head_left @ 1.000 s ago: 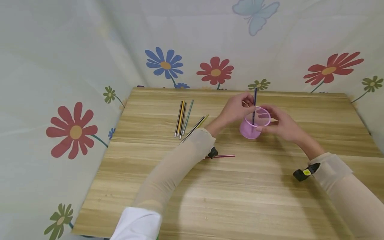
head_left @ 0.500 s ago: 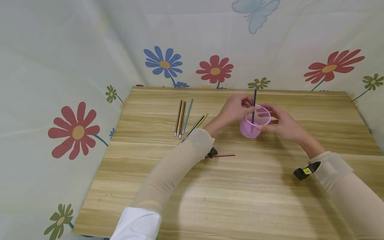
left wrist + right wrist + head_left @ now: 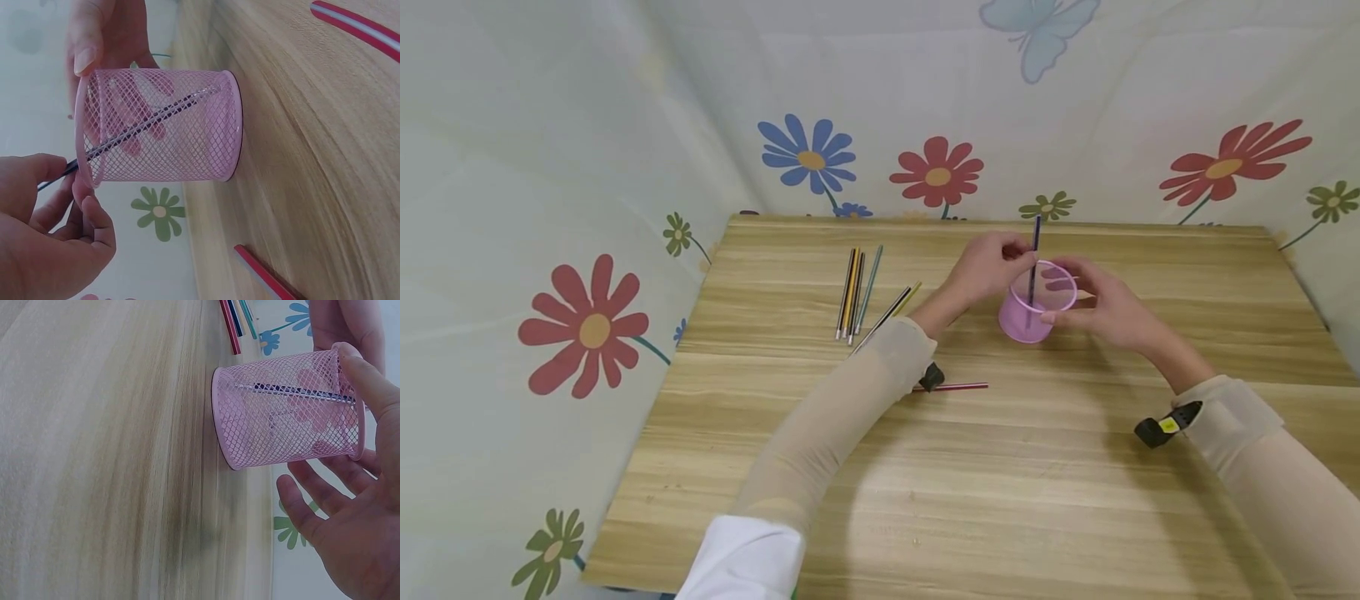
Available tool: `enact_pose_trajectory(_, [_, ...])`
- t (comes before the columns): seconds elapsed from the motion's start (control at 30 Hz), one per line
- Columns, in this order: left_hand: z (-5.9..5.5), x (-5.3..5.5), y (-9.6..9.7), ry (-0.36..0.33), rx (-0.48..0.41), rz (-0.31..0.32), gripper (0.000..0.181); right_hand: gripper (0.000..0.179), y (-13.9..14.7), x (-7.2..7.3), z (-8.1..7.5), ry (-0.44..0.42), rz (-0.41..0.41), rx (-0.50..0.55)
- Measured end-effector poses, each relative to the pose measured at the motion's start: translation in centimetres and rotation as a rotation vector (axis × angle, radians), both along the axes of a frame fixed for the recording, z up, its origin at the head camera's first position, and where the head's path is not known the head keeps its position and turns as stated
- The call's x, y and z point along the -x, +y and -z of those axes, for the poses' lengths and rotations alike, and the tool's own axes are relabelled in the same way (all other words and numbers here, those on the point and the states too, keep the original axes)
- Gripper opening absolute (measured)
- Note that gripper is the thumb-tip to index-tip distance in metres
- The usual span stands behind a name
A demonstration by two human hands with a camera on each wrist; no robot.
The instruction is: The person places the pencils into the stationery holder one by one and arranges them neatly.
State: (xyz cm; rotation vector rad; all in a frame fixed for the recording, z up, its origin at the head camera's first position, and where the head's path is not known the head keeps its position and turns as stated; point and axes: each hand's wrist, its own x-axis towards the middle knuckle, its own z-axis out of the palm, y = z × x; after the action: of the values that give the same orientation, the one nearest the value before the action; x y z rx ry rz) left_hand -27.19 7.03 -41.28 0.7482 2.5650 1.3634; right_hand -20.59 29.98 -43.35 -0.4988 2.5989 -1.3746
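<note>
In the head view a pink mesh pen holder (image 3: 1017, 323) stands upright on the wooden table. My left hand (image 3: 988, 271) pinches a dark striped pencil (image 3: 1036, 237) between thumb and fingers at the holder's rim. The pencil's lower part (image 3: 156, 119) shows through the mesh in the left wrist view, slanting across the inside. Around the rim's other side, my right hand (image 3: 1112, 315) holds the pen holder, with its thumb (image 3: 369, 375) on the rim and its fingers spread behind the mesh.
Several pencils, including a yellow one (image 3: 852, 292) and a teal one (image 3: 871, 287), lie left of my left hand. Black and yellow-green pencils (image 3: 906, 300) lie partly under my left forearm. A red pencil (image 3: 962, 387) lies in front of the holder. A flowered curtain borders the table (image 3: 1000, 500).
The pencil's lower end has shifted slightly left inside the holder, and my left fingers have moved a little along with it. My right hand stays at the rim.
</note>
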Motion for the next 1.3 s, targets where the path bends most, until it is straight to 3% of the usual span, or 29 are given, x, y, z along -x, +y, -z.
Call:
enact_pose_trajectory(0.17, [0.1, 0.1, 0.0, 0.004, 0.005, 0.008, 0.024, 0.079, 0.0, 0.0, -0.1, 0.006, -0.004, -0.003])
enact_pose_trajectory(0.57, [0.3, 0.0, -0.3, -0.001, -0.033, -0.038, 0.023, 0.079, -0.1, 0.3, 0.2, 0.017, -0.011, 0.022])
enact_pose_trajectory(0.83, [1.3, 0.5, -1.2, 0.004, -0.040, -0.036, 0.027, 0.079, -0.1, 0.3, 0.2, 0.018, -0.022, 0.029])
enact_pose_trajectory(1.07, [1.4, -0.2, -4.1, -0.039, -0.029, -0.027, 0.026, 0.081, -0.2, 0.2, 0.1, 0.008, -0.020, 0.026])
enact_pose_trajectory(1.3, [1.1, -0.5, -9.4, -0.034, -0.004, -0.130, 0.034, 0.083, -0.1, 0.0, -0.1, -0.005, 0.007, 0.017])
